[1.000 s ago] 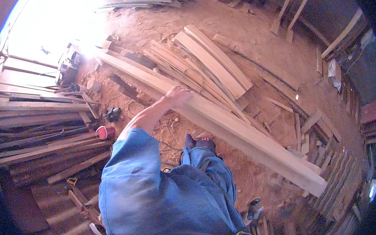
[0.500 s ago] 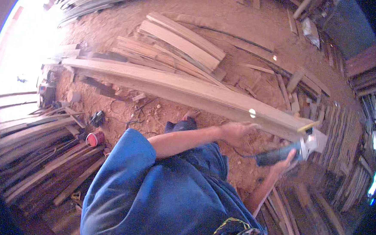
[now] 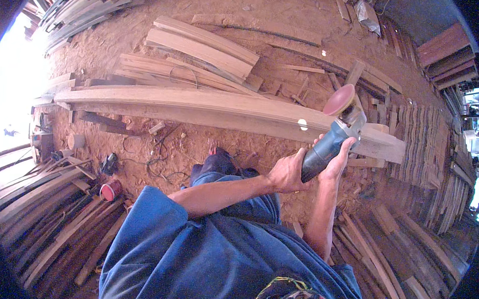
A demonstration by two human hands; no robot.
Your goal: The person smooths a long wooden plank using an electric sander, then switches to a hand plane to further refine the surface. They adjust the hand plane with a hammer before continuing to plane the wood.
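Clearly both forearms reach forward from the blue sleeves and meet on the dark angle grinder [image 3: 327, 149]. The left hand [image 3: 287, 174] comes in from the lower left, its fingers curled shut around the rear of the tool's body. The right hand [image 3: 337, 161] rises almost straight up from below, fingers wrapped closed on the far side of the same body. Beyond the fingertips the grinder's head tilts up, its reddish sanding disc [image 3: 339, 99] raised just above the long pale plank [image 3: 198, 106] that runs crosswise past the knuckles. Whether the disc touches the plank cannot be told. The grinder's grip is mostly hidden under both palms.
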